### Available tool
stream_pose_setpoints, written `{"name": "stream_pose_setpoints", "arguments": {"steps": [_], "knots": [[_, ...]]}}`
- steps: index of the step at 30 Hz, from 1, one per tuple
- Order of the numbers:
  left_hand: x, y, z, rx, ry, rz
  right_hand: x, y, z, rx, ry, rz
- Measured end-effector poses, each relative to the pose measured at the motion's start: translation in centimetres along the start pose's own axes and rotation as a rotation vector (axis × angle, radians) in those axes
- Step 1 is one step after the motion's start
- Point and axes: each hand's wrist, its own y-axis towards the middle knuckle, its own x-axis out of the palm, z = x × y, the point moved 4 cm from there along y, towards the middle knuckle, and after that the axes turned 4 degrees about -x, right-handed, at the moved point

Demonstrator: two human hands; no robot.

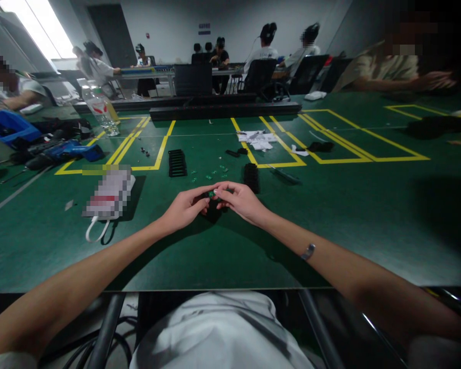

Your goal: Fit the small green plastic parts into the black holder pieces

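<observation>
Over the green table point(215, 256), my left hand point(183, 209) and my right hand point(245, 203) meet at the fingertips. Pinched between them is a small green piece point(211, 194) that looks like a circuit board; the fingers hide part of it. Just beyond lie several similar loose green pieces point(214, 172). A black slotted rack point(177, 163) lies ahead of my left hand. Another black ribbed rack point(251, 177) is close behind my right hand, and a dark pen-like tool point(285, 176) lies to its right.
A white power bank point(111, 195) with a cable loop lies at left. Beyond it are a blue power tool point(75, 152), a blue bin point(9, 128) and water bottles point(103, 113). Crumpled white paper point(257, 139) and a long black bar point(226, 110) lie farther back. Other people sit around.
</observation>
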Motion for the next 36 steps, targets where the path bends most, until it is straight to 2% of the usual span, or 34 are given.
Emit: {"name": "stream_pose_setpoints", "arguments": {"steps": [20, 36], "knots": [[-0.13, 0.17, -0.99, 0.017, 0.011, -0.011, -0.14, 0.09, 0.24, -0.026, 0.025, -0.02], [-0.24, 0.28, -0.77, -0.008, 0.009, -0.023, -0.11, 0.01, 0.1, -0.005, 0.02, -0.022]]}}
